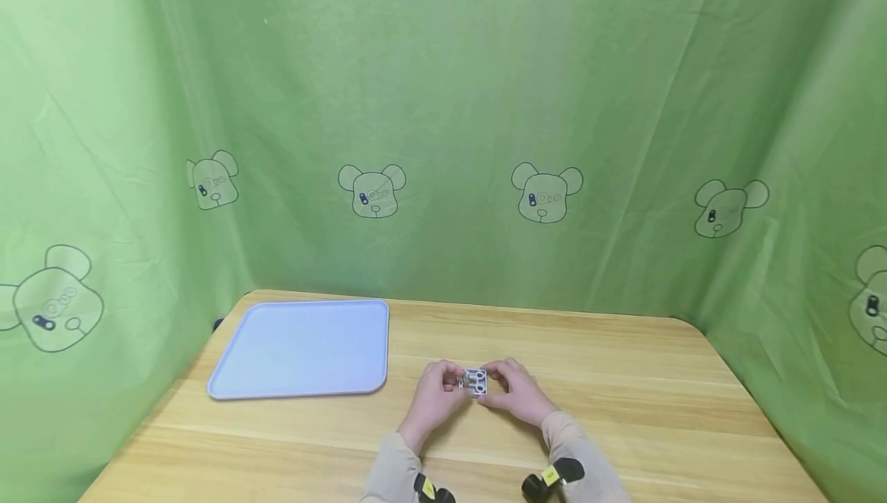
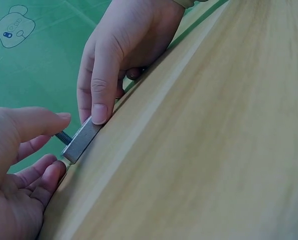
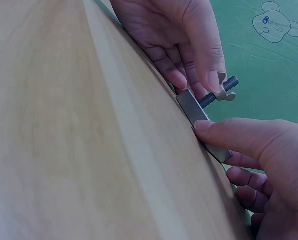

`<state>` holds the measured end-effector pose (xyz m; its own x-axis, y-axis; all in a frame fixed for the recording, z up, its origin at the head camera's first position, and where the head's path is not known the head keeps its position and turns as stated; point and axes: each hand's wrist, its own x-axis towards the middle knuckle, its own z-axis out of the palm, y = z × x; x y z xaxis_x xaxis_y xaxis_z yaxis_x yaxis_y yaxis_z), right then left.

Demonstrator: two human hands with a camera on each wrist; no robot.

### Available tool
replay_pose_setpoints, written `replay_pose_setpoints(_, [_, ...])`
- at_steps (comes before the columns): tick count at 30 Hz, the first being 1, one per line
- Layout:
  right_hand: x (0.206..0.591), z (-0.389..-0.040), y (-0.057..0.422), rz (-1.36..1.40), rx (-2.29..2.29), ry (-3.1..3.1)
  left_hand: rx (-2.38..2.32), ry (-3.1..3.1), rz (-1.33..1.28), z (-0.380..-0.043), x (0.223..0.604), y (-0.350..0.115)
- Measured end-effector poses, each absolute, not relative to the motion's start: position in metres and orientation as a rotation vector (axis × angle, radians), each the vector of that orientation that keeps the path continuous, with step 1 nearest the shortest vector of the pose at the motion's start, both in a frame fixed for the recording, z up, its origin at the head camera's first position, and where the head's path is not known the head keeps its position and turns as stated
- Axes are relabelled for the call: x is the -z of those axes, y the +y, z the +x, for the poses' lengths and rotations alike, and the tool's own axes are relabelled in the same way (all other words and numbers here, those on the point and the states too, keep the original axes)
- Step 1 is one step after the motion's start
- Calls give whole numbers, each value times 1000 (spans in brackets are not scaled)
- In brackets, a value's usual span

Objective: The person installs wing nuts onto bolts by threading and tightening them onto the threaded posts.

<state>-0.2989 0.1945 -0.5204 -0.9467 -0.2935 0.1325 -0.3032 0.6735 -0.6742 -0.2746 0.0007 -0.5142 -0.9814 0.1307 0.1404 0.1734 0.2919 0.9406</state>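
Observation:
A small flat metal block (image 1: 480,389) lies on the table between both hands, with round holes in its top. From it rises a threaded bolt (image 3: 232,83) carrying a wing nut (image 3: 228,95). My right hand (image 1: 520,395) pinches the block's right end between thumb and fingers. On the other side, my left hand (image 1: 435,399) has thumb and fingers around the wing nut, which the thumb partly covers in the right wrist view. In the left wrist view, the left thumb hides the bolt's upper end.
A pale blue rectangular tray (image 1: 305,349) stands on the left of the wooden table (image 1: 624,380). Green curtains (image 1: 443,102) printed with bear faces hang behind the table and along both sides. Each forearm wears a black wrist camera.

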Motion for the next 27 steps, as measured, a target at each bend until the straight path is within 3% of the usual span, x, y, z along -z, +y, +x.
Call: replay_pose_setpoints(27, [518, -298, 193, 501, -1133, -2864, 1742, -2523, -343, -277, 517, 2])
